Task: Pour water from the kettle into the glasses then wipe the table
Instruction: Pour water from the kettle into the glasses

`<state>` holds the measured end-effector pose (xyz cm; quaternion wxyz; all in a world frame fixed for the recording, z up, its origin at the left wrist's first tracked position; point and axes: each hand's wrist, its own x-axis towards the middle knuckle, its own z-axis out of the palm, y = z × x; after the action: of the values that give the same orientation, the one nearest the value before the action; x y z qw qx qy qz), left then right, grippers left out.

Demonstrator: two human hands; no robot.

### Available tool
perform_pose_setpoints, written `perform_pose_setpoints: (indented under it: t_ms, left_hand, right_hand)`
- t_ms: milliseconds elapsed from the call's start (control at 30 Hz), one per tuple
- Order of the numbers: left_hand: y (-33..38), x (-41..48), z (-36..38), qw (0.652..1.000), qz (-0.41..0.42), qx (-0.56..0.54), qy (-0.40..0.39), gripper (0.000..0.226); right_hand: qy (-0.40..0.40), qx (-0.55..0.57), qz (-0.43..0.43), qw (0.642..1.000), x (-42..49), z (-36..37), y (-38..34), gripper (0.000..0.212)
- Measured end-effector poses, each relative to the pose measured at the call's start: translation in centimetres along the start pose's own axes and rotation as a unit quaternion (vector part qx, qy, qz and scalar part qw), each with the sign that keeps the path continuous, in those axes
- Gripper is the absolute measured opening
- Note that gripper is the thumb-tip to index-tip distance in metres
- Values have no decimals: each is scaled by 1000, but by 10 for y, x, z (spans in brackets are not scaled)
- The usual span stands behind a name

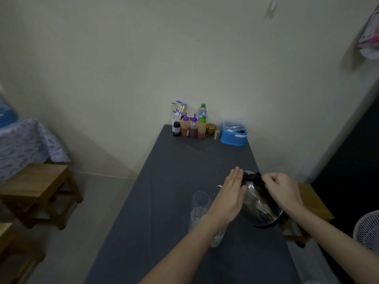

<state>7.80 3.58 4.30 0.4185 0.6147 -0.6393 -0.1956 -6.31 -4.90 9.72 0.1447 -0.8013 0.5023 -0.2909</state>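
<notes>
A shiny steel kettle (pixel 259 208) with a black lid and handle stands on the dark grey table (pixel 164 222), right of centre. My right hand (pixel 284 192) grips the black handle at the kettle's top. Fingers straight, my left hand (pixel 230 196) lies flat against the kettle's left side. Clear glasses stand just left of the kettle: one (pixel 200 198) behind my left hand, another (pixel 196 217) nearer, partly hidden by my wrist. A further glass (pixel 218 235) shows under my left forearm.
At the table's far end by the wall stand sauce bottles (pixel 193 127), a chopstick holder (pixel 178 111), a water bottle (pixel 202 110) and a blue box (pixel 233 134). Wooden stools stand left (pixel 39 187) and right (pixel 313 203) of the table. A white fan (pixel 367 230) is at the right edge.
</notes>
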Motion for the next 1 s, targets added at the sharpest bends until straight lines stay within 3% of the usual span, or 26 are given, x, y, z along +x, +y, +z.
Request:
perform_pose_setpoints:
  t_ms: [167,333,1000]
  left_hand:
    - [-11,-6,-5,999,-35,-24,25,54]
    - [-17,-12,-6,996,-62,-51,49,56]
    - [-23,-23,-9,989,-97,-94,60,58]
  right_hand:
    - [-42,-38,-54,997,11,8,-20,37]
    - [-68,-67,-77,992,17,13,-36,46]
    - [-104,-153,-162,969,33,25,-48,40]
